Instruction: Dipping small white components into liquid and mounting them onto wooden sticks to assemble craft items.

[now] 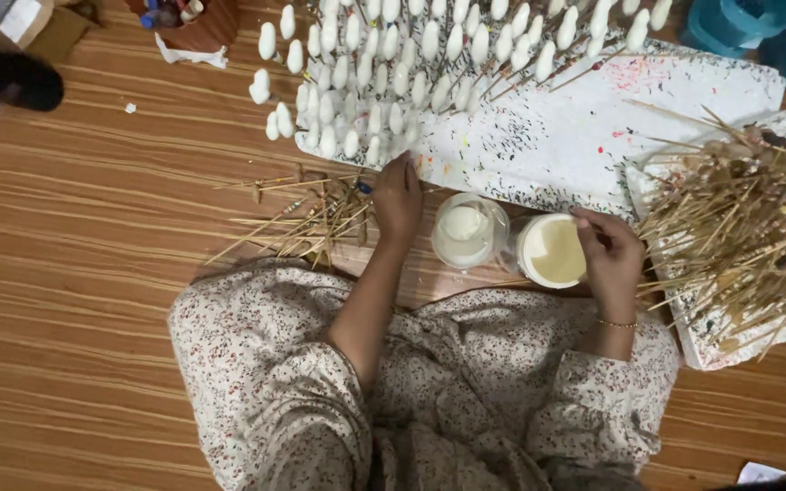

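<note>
Fingers of the left hand (398, 195) curled at the foam board (593, 136) edge mid-frame (grip unclear), beside loose sticks (307, 223). The right hand (609, 255) closed loosely against the cream tub (551, 250); a nudge could probably tip the neighbouring jar (468, 232).

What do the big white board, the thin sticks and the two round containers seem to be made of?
White board: probably foam, matte, pitted with tiny holes and paint specks. Thin sticks: look like bamboo or wood, pale tan and bare. Two containers: likely clear plastic, glossy, holding whitish and cream liquid. Left hand is at the board's edge.
</note>
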